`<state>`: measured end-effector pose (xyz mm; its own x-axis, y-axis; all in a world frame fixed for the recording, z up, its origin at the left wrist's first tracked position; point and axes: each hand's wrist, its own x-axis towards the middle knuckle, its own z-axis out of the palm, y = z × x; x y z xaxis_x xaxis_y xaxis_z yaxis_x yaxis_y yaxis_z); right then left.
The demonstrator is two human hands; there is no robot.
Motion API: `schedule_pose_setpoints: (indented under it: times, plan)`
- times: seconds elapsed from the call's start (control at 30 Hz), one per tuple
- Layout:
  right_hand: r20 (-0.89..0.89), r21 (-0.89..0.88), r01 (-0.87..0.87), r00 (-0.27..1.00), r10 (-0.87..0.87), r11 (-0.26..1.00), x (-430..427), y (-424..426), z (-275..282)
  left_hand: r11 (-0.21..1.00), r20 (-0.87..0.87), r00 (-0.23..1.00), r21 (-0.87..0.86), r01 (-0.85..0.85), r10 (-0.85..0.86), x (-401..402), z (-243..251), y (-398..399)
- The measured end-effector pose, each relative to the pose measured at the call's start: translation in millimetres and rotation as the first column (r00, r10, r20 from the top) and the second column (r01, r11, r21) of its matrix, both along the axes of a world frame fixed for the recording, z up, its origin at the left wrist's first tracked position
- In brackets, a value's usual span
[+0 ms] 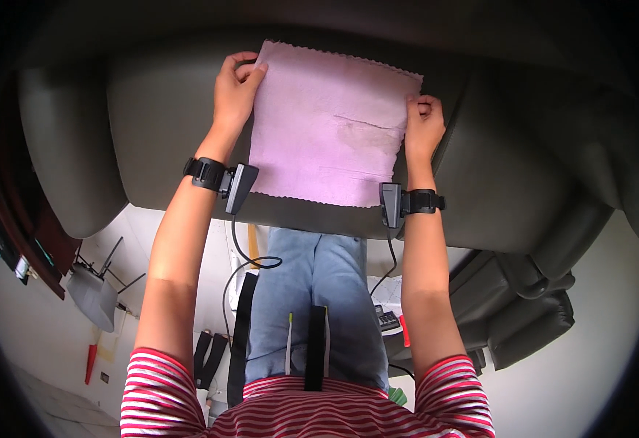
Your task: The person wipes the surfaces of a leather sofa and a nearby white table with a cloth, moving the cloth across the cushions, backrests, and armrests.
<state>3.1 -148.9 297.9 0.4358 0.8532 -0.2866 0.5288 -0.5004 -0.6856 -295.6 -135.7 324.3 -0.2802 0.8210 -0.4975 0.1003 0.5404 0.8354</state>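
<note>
A pink cloth (pixel 319 115) with zigzag-cut edges lies spread over the dark leather seat of a sofa (pixel 171 109). Its left edge, near the far corner, is pinched between the thumb and fingers of my left hand (pixel 237 82). On the opposite side, my right hand (pixel 425 120) grips the right edge a little below the far corner. A brownish stain and a crease mark the cloth's right half, with fainter creases lower down. Both hands have some fingertips hidden behind or under the cloth.
Wrist-strapped devices (pixel 241 189) trail black cables. The sofa's armrest (pixel 67 148) rises at the left; another seat section (pixel 511 159) adjoins on the right. Behind me stand a grey plastic chair (pixel 94 295), a calculator (pixel 388 318) on a patterned surface, and a dark leather armchair (pixel 533 328).
</note>
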Motion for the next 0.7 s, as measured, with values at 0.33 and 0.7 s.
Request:
schedule_pose_setpoints:
  times: [0.33,0.7]
  plan:
    - [0.097,-0.013,-0.058,0.994,0.059,0.998,7,13,2,1.000,-0.044,0.999,0.022,0.015,-0.014,-4,-10,14]
    - [0.098,0.001,-0.068,0.993,0.067,0.998,10,17,-13,0.967,-0.167,0.953,-0.010,0.255,-0.254,-21,-10,26]
